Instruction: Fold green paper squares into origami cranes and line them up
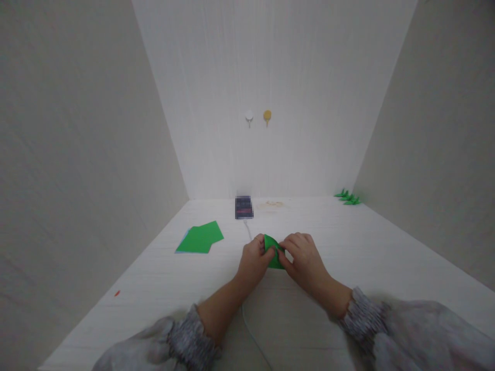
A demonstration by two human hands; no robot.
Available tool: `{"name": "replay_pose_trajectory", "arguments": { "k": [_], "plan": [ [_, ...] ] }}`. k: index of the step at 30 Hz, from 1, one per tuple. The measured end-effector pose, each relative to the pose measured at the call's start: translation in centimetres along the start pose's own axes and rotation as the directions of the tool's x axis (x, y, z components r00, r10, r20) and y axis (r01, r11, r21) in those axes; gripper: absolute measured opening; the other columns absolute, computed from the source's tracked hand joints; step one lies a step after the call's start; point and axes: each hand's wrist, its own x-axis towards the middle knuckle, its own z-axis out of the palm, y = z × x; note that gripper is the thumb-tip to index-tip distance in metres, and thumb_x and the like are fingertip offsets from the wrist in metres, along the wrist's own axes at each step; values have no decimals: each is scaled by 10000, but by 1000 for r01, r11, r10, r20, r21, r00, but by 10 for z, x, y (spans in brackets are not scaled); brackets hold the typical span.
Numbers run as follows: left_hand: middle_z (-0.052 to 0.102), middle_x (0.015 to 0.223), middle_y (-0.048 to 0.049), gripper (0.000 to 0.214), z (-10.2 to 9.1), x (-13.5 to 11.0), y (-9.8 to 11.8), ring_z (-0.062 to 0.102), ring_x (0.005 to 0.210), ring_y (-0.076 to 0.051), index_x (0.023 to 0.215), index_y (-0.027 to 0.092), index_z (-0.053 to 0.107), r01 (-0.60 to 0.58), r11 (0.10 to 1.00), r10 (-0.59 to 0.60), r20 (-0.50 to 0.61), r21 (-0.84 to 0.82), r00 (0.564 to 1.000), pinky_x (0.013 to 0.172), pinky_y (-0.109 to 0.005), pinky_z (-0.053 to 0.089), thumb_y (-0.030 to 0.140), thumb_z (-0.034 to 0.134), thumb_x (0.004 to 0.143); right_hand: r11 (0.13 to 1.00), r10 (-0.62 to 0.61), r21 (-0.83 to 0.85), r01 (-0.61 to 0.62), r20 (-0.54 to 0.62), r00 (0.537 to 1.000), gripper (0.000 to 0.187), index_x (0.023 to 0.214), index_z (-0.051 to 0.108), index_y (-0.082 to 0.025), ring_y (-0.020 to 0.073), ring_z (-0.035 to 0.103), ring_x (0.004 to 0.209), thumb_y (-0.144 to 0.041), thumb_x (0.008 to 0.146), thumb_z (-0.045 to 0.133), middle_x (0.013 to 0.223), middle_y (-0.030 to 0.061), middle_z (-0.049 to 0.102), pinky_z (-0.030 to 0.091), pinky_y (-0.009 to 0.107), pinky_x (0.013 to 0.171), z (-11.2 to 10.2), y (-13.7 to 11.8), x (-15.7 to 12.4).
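Note:
A small piece of green paper (pixel 275 262), partly folded, is held up between my two hands over the middle of the white table. My left hand (pixel 253 260) grips its left side, thumb across the front. On the right side, my right hand (pixel 303 257) pinches the paper's edge between thumb and fingers. The fingers cover part of the paper, so its full shape is hidden. Left of my hands lie flat green paper sheets (pixel 199 238), overlapping, with a thin bluish edge showing beneath.
Several folded green paper pieces (pixel 348 197) stand at the back right. A blurred dark device (pixel 244 207) sits by the back wall, its pale cable (pixel 251 330) running forward under my hands. A small red scrap (pixel 117 293) lies at left. White and yellow hooks (pixel 267 116) are on the wall.

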Motion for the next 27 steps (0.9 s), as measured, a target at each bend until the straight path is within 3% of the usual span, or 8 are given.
{"name": "replay_pose_trajectory", "arguments": {
  "k": [7,12,16,22,27],
  "plan": [
    [477,556,40,42,0,0,2,434,533,-91,643,165,493,-7,993,9,-12,119,1000,506,-201,321,191,480,673,998,-23,-51,23,-15,1000,137,611,547,-136,157,438,685,-160,734,491,632,35,518,291,310,701,0,-2,0],
    [455,547,48,41,0,1,3,416,524,-87,636,167,484,-15,994,16,-10,110,1000,499,-196,313,174,466,672,993,-71,-96,70,-16,997,139,603,540,-140,152,420,670,-151,730,485,616,27,503,290,307,700,1,-2,0],
    [446,546,49,32,1,2,0,416,524,-86,640,165,475,4,1000,-4,2,13,1000,497,-193,323,178,473,669,984,-108,-138,108,2,994,146,614,544,-146,161,418,694,-165,745,482,640,34,514,287,317,716,1,-2,0],
    [478,582,36,60,2,5,0,438,541,-88,672,154,497,51,963,-37,59,-264,998,512,-196,349,209,475,683,976,-138,-170,136,2,990,164,615,543,-149,166,418,693,-167,762,472,643,41,514,289,324,713,-1,-2,1],
    [472,572,31,130,0,5,4,423,535,-88,673,146,502,42,946,-34,28,-320,999,513,-201,346,269,476,706,980,-131,-151,129,2,991,140,724,582,-141,168,444,711,-171,778,456,683,54,537,300,327,718,-4,-4,2]
  ]
}}
